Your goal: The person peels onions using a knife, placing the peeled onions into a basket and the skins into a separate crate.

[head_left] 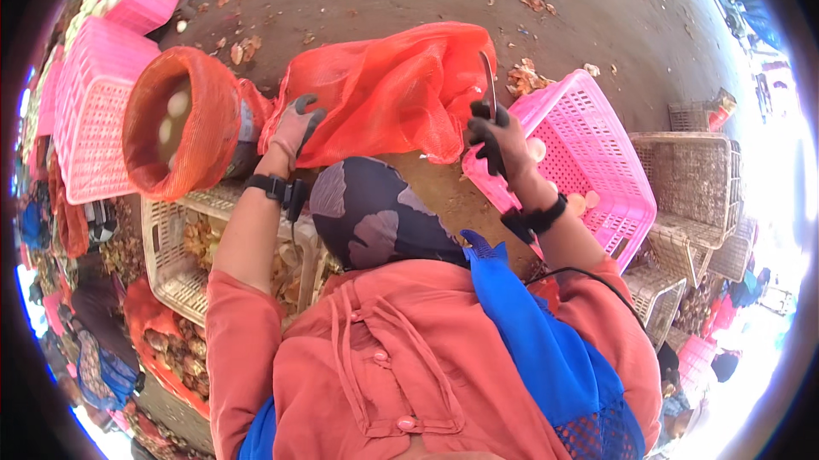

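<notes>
My right hand [502, 142], in a dark-fingered glove, is closed round the handle of a knife [489, 76] with a slim, slightly curved blade pointing away from me. It hovers at the near-left rim of a pink plastic crate [610, 131], which is tilted and holds a few pale round pieces [577, 202]. Over the left edge of a spread orange-red mesh sack [384, 89] is my left hand [296, 125], gloved alike. Its fingers are bent but apart, and nothing shows between them. Left of it stands a bucket lined with orange mesh [226, 110], containing murky liquid and pale round bulbs [178, 104].
A pale, dirty crate [223, 219] with dry brown skins stands below the bucket. Pink crates [98, 110] line the far left. Worn crates [687, 178] are stacked at right. Dry peelings [527, 78] litter the ground. Lower left lies an open sack of brown bulbs [177, 349].
</notes>
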`<action>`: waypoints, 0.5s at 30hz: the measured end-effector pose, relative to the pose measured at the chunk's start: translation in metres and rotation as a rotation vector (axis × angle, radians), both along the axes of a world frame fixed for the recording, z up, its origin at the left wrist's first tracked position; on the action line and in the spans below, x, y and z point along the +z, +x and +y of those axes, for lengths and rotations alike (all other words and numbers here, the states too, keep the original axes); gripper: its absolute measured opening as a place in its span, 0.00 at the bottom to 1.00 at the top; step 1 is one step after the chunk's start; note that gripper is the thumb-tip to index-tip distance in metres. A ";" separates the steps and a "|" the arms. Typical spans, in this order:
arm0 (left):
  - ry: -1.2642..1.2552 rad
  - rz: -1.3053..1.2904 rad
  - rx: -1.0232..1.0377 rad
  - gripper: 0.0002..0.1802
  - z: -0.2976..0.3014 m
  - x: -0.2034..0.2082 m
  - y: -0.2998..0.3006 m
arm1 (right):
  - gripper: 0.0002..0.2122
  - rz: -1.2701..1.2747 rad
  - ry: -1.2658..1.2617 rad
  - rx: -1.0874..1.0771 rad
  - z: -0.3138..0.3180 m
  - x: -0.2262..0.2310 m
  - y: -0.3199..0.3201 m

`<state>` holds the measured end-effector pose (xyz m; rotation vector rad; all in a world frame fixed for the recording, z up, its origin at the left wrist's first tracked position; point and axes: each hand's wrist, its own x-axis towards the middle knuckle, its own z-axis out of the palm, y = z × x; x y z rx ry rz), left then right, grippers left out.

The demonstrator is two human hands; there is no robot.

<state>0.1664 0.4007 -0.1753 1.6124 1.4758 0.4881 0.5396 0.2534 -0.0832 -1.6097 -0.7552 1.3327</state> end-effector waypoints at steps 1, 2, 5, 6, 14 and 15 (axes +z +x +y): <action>-0.090 -0.035 0.060 0.30 -0.009 0.013 0.007 | 0.21 -0.119 -0.024 0.015 0.015 0.001 -0.002; -0.174 -0.071 0.124 0.29 -0.016 0.023 0.004 | 0.22 -0.238 -0.039 0.033 0.030 0.004 -0.007; 0.035 -0.022 0.156 0.31 -0.039 -0.017 -0.033 | 0.14 -0.182 -0.170 -0.154 0.075 -0.030 -0.001; 0.147 0.043 0.157 0.31 -0.043 -0.019 -0.035 | 0.11 -0.093 -0.195 -0.228 0.089 -0.067 0.031; 0.061 -0.037 0.533 0.40 0.008 -0.086 -0.053 | 0.07 0.264 -0.406 -0.668 0.158 -0.188 0.101; 0.029 -0.073 0.574 0.40 0.018 -0.101 -0.056 | 0.07 0.258 -0.412 -0.659 0.168 -0.192 0.096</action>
